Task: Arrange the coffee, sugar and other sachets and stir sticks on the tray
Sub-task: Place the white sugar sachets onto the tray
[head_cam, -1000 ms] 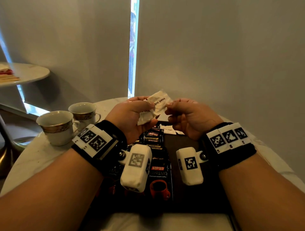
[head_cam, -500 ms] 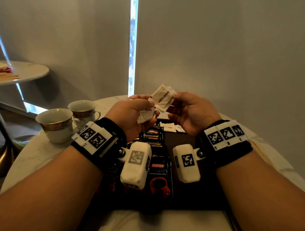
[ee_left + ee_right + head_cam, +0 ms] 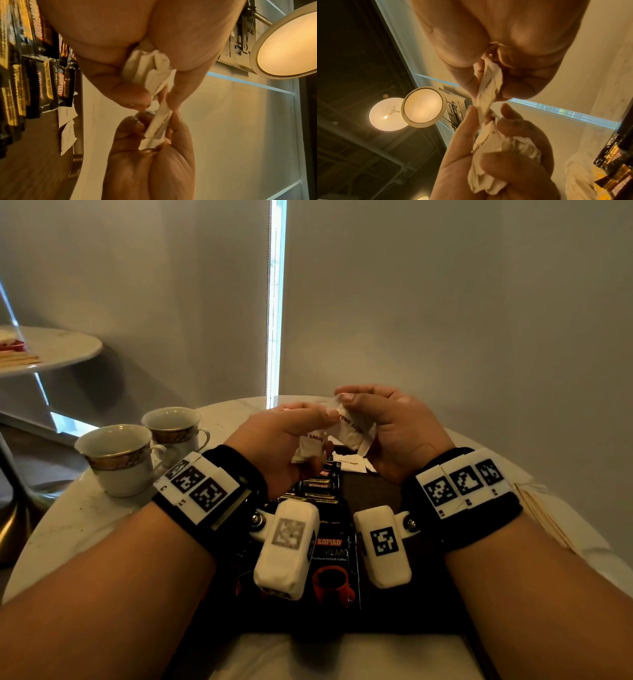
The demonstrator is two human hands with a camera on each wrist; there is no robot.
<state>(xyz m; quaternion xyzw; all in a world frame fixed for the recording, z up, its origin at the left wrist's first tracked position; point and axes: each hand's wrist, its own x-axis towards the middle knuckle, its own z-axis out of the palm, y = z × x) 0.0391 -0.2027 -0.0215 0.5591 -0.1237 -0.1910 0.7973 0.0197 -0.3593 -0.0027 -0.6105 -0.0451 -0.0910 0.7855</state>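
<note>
My left hand (image 3: 308, 422) grips a crumpled bunch of white sugar sachets (image 3: 310, 445) above the dark tray (image 3: 373, 491). My right hand (image 3: 356, 405) pinches one white sachet printed "brown sugar" (image 3: 352, 429) between thumb and fingers. In the left wrist view that single sachet (image 3: 157, 128) stands on edge, and its top touches my left fingertips (image 3: 173, 100) under the bunch (image 3: 147, 67). Black Kopiko coffee sachets (image 3: 330, 546) lie in rows on the tray's left half. Two sugar sachets (image 3: 349, 463) lie at its far end. Wooden stir sticks (image 3: 544, 515) lie on the table to the right.
Two gold-banded white cups (image 3: 116, 457) (image 3: 174, 429) stand on the round marble table (image 3: 68, 525) left of the tray. A wall and blinds close off the far side. A second small table (image 3: 51, 350) stands at the far left.
My right hand has brought its single sachet down and in against my left fingertips. Both hands have closed together over the tray's far end.
</note>
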